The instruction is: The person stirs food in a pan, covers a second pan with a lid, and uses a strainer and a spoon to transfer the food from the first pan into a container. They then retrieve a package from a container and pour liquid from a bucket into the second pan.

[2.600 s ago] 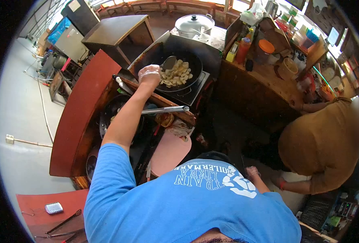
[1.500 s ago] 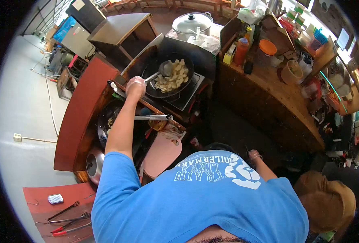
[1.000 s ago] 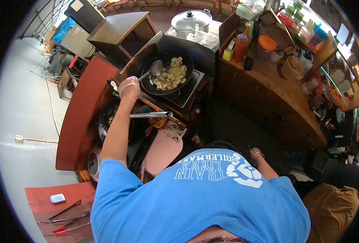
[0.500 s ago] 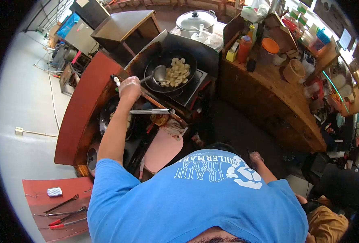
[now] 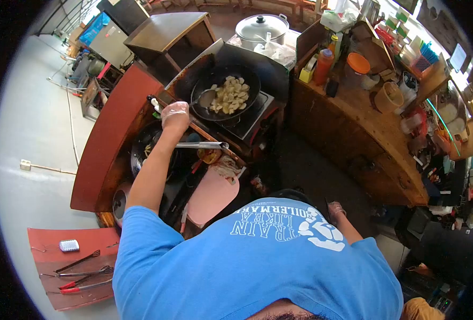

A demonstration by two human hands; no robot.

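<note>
My left hand (image 5: 175, 115), in a clear plastic glove, is closed on the handle of a metal ladle. The ladle's bowl (image 5: 207, 98) rests low inside a dark wok (image 5: 253, 80), against the left side of a pile of pale, chunky food pieces (image 5: 232, 96). The wok sits on a stove (image 5: 263, 109) with a dark splash guard behind it. On the right, beside my body, my gloved right hand (image 5: 336, 212) hangs low with its fingers curled. A thin dark thing shows next to it, too small to name.
Below my left arm are a second pan (image 5: 138, 154), a long metal handle (image 5: 202, 145) and a pink cutting board (image 5: 215, 194). A lidded pot (image 5: 260, 32) stands behind the stove. Bottles and tubs crowd the wooden counter (image 5: 354, 120) at right. Tongs (image 5: 87, 272) lie lower left.
The ladle's bowl has gone from raised above the wok's left side to lower among the food. My left hand has shifted slightly. My right hand stays low at my side.
</note>
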